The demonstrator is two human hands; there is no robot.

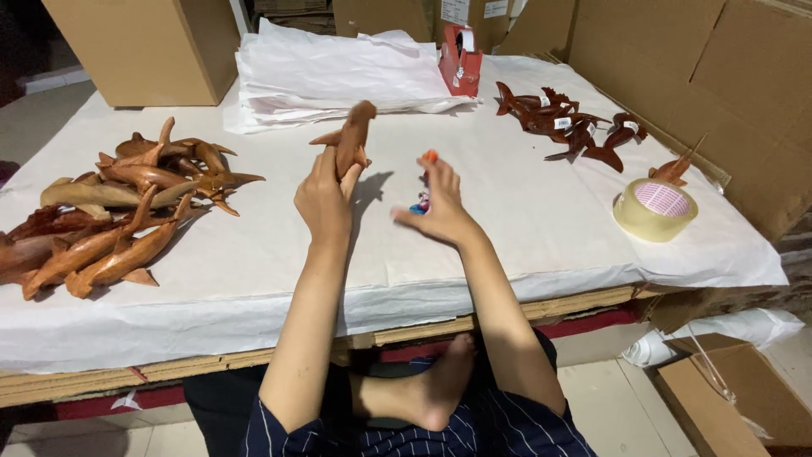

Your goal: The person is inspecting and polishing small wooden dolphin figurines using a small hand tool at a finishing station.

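Left hand [324, 201] clenched on carved wooden dolphin [351, 138], held upright above paper-covered worktop [524, 220]. Right hand [440, 207] pinching small orange-tipped marker [425, 179], tip downward. Best kept steady, carving gripped low, away from fins.

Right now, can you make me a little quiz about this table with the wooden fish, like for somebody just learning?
1. True or false: the left hand holds a wooden carved fish upright.
2. Which lies nearest the table's right edge? A) roll of clear tape B) stack of white paper C) red tape dispenser
3. Fill in: the big pile of light brown carvings lies on the person's ____ side.

Key: 1 true. 2 A. 3 left. The right hand holds something small, with an orange tip and some blue and pink; what it is cannot be told.
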